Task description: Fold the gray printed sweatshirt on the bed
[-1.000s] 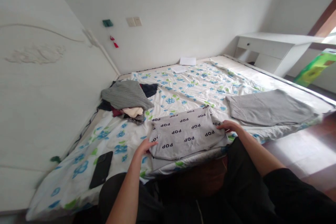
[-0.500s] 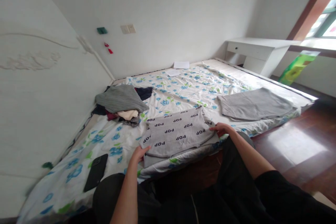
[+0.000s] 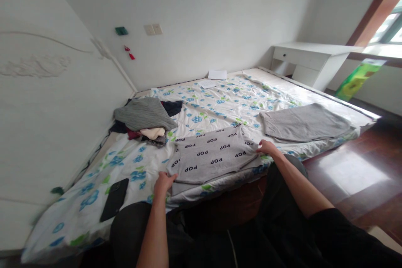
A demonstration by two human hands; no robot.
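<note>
Left hand [image 3: 163, 183] and right hand [image 3: 266, 147] at opposite edges, curled narrow, whether pinching or not impossible to tell. Between them, flat on a white blue-flowered quilt [image 3: 220, 100], a grey soft cotton garment with black POP lettering [image 3: 212, 157] — light, limp, best taken by its edges. Just left of the left hand, a black phone [image 3: 114, 199]; past the right hand, a folded grey knit [image 3: 304, 122].

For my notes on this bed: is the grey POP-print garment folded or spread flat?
Folded over, it seems: the grey POP-print garment shows a second layer beneath its near edge.
</note>
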